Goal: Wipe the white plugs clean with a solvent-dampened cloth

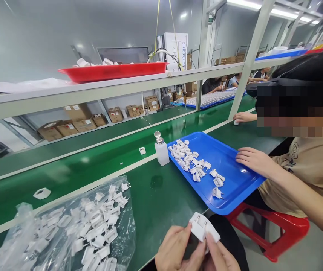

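My left hand (175,246) and my right hand (220,255) meet at the near edge of the bench, fingers closed on a white plastic plug housing (202,227). The left fingers pinch its left side, and the right fingers press its lower right. Part of the piece is hidden behind the fingertips. Left of my hands lies a clear plastic bag (129,222) with many white plug housings (96,218) on it, some showing pins. Beyond my hands, a blue tray (226,205) bears a heap of similar plug pieces (188,156).
A white pump bottle (162,152) stands beside the tray. Two loose white housings (42,193) lie on the green conveyor belt (73,165). A co-worker's hand (256,161) rests on the tray's right rim. A red tray (116,72) sits on the overhead shelf; a red stool (285,226) stands at right.
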Tool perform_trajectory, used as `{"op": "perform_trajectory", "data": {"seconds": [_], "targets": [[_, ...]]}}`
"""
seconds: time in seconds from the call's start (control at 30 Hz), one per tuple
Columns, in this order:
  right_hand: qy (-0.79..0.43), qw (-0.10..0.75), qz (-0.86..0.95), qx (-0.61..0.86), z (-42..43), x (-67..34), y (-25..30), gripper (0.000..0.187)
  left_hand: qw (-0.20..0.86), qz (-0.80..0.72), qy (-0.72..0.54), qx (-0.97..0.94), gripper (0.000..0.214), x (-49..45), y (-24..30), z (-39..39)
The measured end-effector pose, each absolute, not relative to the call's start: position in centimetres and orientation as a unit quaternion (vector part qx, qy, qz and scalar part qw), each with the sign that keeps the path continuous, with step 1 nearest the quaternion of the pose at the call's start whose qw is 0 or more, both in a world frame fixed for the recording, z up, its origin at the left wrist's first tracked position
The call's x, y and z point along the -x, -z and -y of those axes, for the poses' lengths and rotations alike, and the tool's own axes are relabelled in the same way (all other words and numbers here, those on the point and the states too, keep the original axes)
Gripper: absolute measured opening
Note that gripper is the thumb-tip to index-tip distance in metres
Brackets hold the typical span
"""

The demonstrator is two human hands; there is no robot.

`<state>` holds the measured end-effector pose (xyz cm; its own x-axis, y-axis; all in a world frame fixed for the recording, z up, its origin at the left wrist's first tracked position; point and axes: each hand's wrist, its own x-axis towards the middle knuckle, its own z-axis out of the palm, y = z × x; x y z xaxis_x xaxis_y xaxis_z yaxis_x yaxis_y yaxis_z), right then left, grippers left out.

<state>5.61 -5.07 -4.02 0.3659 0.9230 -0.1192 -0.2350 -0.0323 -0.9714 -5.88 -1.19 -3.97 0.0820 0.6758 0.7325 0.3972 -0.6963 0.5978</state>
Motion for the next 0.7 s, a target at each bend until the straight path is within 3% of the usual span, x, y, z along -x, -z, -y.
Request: {"op": "perform_trajectory", "data": {"seconds": [0.27, 0.33, 0.47, 0.53, 0.6, 0.7], "targets": [[-0.331, 0.617, 0.422, 0.575, -2.7, -18.2, 0.3, 0.034, 0.078, -0.369, -0.559, -0.739, 0.025, 6.2, 4.6, 0.8], [-0.285, 0.618, 0.449, 0.579, -5.3, -22.2, -0.9, 0.024, 0.063, -0.359, -0.576, -0.731, 0.030, 6.2, 4.7, 0.8], [-0.221, 0.592, 0.513, 0.581, -8.3, -26.7, -2.3, 0.034, 0.087, -0.355, -0.631, -0.684, 0.040, 6.1, 4.3, 1.0], [-0.193, 0.583, 0.533, 0.583, -7.9, -26.0, -2.1, 0.028, 0.188, -0.391, -0.632, -0.643, 0.032, 6.1, 3.8, 1.1], [-0.161, 0.583, 0.540, 0.585, -5.8, -23.2, -1.0, 0.025, 0.371, -0.441, -0.605, -0.549, 0.020, 6.2, 3.1, 1.1], [-0.111, 0.589, 0.540, 0.591, -0.4, -16.7, 1.7, 0.025, 0.620, -0.445, -0.550, -0.340, 0.039, 6.2, 2.2, 0.9]]}}
